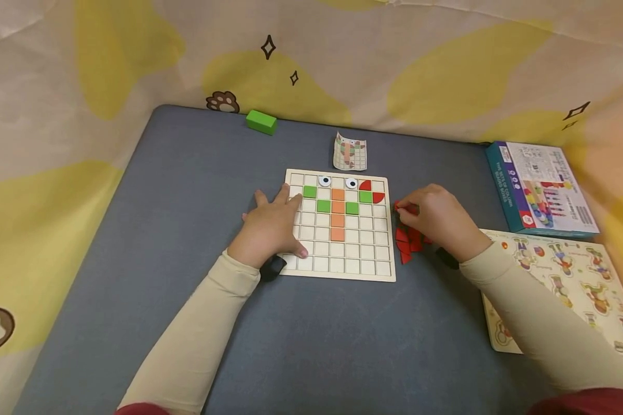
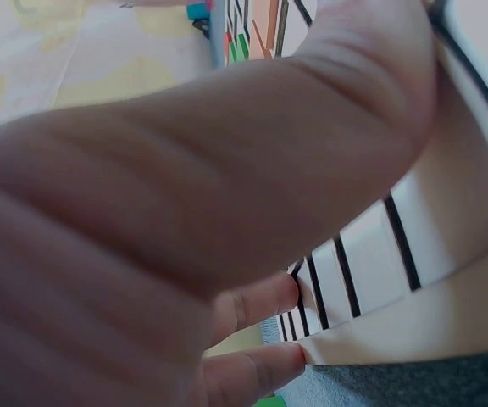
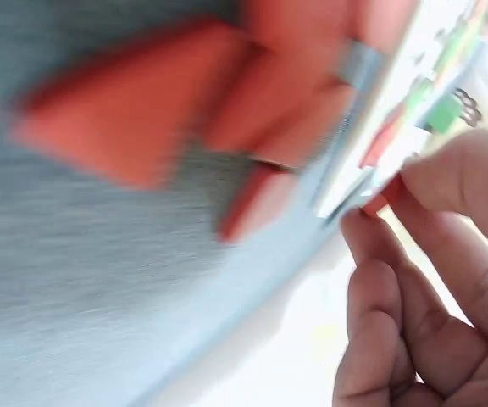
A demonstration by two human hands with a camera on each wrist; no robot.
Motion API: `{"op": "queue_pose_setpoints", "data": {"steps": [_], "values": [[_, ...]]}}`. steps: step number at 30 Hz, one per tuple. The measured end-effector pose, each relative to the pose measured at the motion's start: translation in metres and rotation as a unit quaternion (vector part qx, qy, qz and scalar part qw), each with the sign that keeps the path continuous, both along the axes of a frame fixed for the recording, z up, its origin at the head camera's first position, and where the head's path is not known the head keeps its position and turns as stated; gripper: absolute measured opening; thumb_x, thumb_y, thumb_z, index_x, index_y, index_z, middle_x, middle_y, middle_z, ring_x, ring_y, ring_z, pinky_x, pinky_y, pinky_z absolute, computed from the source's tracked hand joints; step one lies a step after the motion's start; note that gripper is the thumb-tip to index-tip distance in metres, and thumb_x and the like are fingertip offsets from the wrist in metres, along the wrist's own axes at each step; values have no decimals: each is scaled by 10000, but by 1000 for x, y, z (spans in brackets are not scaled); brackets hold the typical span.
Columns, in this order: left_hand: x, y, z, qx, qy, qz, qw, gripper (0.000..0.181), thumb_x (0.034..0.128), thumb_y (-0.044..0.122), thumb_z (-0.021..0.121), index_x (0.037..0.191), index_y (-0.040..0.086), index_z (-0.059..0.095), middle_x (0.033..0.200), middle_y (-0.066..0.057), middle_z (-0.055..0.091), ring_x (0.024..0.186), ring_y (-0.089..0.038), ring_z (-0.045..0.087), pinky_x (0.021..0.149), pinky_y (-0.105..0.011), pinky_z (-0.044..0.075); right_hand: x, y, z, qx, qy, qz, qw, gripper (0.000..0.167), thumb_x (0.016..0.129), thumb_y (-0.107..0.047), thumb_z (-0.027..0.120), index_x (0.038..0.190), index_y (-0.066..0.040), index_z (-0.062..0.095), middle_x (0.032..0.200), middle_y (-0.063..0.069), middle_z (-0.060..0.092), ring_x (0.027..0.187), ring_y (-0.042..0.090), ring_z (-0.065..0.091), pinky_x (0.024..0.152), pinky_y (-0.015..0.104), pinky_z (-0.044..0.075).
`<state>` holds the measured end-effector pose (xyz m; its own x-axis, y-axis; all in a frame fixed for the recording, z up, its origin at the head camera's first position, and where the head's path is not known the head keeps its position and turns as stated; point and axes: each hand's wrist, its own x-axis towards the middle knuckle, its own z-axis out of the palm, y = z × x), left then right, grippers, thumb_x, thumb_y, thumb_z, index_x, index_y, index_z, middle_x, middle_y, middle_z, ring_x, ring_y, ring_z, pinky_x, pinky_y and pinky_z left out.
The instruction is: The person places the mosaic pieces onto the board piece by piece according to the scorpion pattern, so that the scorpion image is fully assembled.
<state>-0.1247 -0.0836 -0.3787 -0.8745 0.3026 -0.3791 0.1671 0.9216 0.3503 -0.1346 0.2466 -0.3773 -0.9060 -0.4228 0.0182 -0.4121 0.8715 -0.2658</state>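
A pale wooden grid board lies on the table, its squares partly filled with green, orange and red pieces and two round eye pieces. My left hand rests on the board's left edge with fingers spread; the left wrist view shows fingertips at the rim. Just past the board's right edge, my right hand pinches a small red piece between thumb and fingers. Below that hand lies a pile of red pieces, blurred in the right wrist view, partly hidden by the hand in the head view.
A small pattern card with a curled corner lies behind the board. A green block sits near the table's back edge. At the right are a boxed toy set and a wooden picture puzzle, partly under the right forearm.
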Motion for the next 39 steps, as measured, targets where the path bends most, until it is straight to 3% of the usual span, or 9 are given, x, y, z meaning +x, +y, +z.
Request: {"op": "queue_pose_setpoints", "data": {"steps": [3, 7, 10, 14, 18, 24, 31, 39], "values": [[0, 0, 1, 7, 22, 2, 10000, 1267, 662, 453, 1020, 1675, 119, 335, 1751, -194, 142, 1488, -692, 62, 961, -870, 343, -6, -14, 5, -121, 173, -27, 9998, 142, 925, -101, 790, 1024, -12, 839, 925, 121, 790, 910, 333, 624, 844, 511, 542], [1, 0, 0, 14, 21, 11, 10000, 1267, 661, 458, 1020, 1674, 120, 338, 1751, -191, 145, 1489, -692, 62, 965, -869, 341, -16, -44, 2, -261, 503, 603, 9966, 72, 913, -63, 794, 930, -4, 831, 846, 87, 776, 810, 305, 618, 821, 475, 520], [1, 1, -1, 30, -2, 17, 10000, 1267, 661, 458, 1020, 1675, 125, 338, 1753, -187, 141, 1490, -690, 57, 971, -867, 338, -24, -62, -1, -270, 617, 1030, 9924, 55, 908, -25, 776, 876, 7, 809, 814, 84, 761, 778, 289, 633, 874, 471, 503], [1, 3, -1, 33, -25, 0, 10000, 1269, 660, 452, 1022, 1677, 131, 334, 1754, -184, 136, 1493, -688, 51, 976, -865, 338, -29, -73, -6, -98, 743, 1228, 9896, 99, 908, 10, 753, 812, -2, 773, 762, 83, 726, 741, 266, 649, 939, 468, 495], [1, 4, -2, 29, -4, -4, 10000, 1272, 656, 448, 1025, 1676, 129, 336, 1753, -185, 140, 1492, -688, 57, 971, -865, 342, -29, -75, -10, 65, 831, 1390, 9868, 87, 923, 4, 761, 845, -8, 799, 824, 111, 740, 802, 310, 647, 937, 467, 497], [1, 1, -4, 50, 82, 34, 9999, 1274, 650, 451, 1027, 1671, 117, 343, 1749, -194, 149, 1486, -696, 63, 957, -872, 344, -24, -76, -11, 265, 1002, 1420, 9844, 84, 945, -57, 775, 982, -23, 842, 994, 143, 762, 934, 363, 626, 879, 445, 528], [1, 0, -2, 48, 24, 22, 10000, 1271, 657, 447, 1025, 1674, 119, 338, 1751, -193, 142, 1487, -695, 49, 962, -875, 333, -19, -75, -11, 392, 1093, 1346, 9841, 110, 946, -76, 770, 1006, -31, 851, 976, 134, 767, 895, 348, 626, 821, 429, 509], [0, 0, -1, 89, 2, 52, 9999, 1269, 648, 441, 1030, 1671, 123, 348, 1753, -183, 143, 1493, -687, 46, 973, -875, 324, -13, -74, -9, 498, 981, 1093, 9879, 164, 957, -92, 758, 1080, -19, 839, 1047, 163, 753, 930, 363, 603, 839, 453, 507]]}}
